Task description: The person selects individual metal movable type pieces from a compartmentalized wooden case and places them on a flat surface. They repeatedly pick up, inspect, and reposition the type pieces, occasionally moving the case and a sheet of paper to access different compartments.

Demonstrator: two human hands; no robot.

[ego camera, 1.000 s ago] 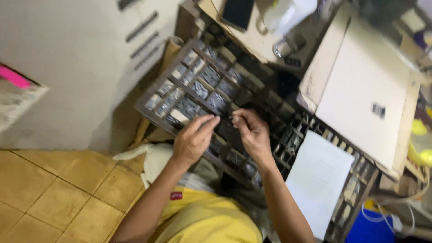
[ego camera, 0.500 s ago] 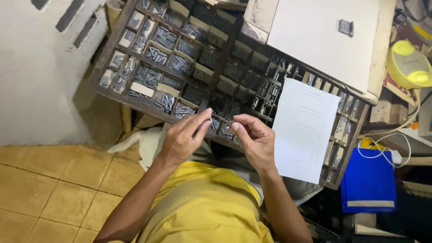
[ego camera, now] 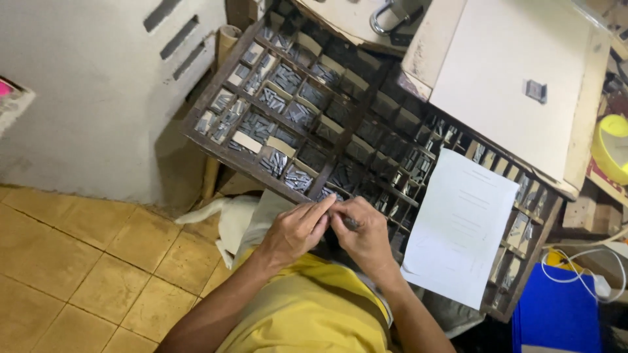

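A dark wooden type case with many small compartments of grey metal pieces slopes in front of me. My left hand and my right hand meet at its near edge, fingertips together. Between the fingers of my right hand shows a small dark metal piece; my left forefinger touches it. What else the hands enclose is hidden. A white sheet of paper lies on the case just right of my right hand.
A white board with a small metal block covers the case's upper right. A grey wall stands to the left, yellow floor tiles below. A blue box and a yellow container sit at the right.
My hands have drawn back from the middle compartments to the near edge of the case and closed together. The camera view has shifted, so the case appears higher and farther.
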